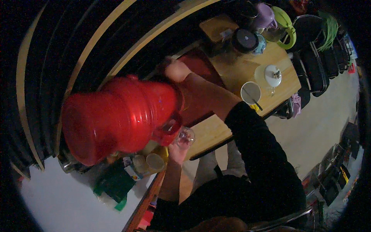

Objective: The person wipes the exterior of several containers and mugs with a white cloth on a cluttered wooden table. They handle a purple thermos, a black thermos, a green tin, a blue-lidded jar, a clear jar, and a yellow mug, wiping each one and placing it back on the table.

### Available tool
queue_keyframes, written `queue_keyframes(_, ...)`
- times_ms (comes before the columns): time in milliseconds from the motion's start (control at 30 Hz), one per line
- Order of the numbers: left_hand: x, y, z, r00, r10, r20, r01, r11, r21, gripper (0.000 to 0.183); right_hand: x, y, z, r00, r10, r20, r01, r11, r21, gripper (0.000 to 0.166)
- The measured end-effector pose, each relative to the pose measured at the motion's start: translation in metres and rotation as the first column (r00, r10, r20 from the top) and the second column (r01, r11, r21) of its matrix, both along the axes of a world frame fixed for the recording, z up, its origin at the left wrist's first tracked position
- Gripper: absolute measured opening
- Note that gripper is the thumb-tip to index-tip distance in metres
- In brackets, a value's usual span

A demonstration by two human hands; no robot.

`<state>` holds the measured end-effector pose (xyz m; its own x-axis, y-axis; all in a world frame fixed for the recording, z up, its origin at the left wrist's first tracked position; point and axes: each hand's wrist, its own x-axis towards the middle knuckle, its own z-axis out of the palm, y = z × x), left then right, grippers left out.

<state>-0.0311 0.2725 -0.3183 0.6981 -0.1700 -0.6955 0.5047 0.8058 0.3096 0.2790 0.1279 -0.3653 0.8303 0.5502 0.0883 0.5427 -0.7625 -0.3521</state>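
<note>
A large red plastic jug (pixel 124 119) is tilted on its side close to the camera, its narrower end pointing right. By that end my right hand (pixel 177 70) is closed against the jug's far side, its fingers partly hidden and blurred. Below the jug's small handle (pixel 171 130), my left hand (pixel 177 152) holds a clear glass (pixel 185 137). Whatever is in the glass is too unclear to name.
On the wooden table (pixel 213 130) are a dark red mat (pixel 200 95), a white cup with a utensil (pixel 251 92), a white lid (pixel 272 76) and a black-lidded container (pixel 245 40). Cups (pixel 155 161) and a green bag (pixel 114 182) lie left. Black chairs (pixel 314 69) stand right.
</note>
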Motion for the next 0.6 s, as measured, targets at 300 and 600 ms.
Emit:
queue_keyframes(300,0.002,-0.004,-0.002,0.975,-0.071,0.21,0.066,0.997,0.03,0.045,-0.059,-0.103,0.021,0.886,-0.46,0.06,0.444,0.878,0.177,0.022)
queue_keyframes(600,-0.003,-0.001,-0.008,0.989,-0.057,0.134,0.042,0.992,0.117,0.042,-0.053,-0.017,-0.003,0.923,-0.385,0.011,0.348,0.845,0.406,0.025)
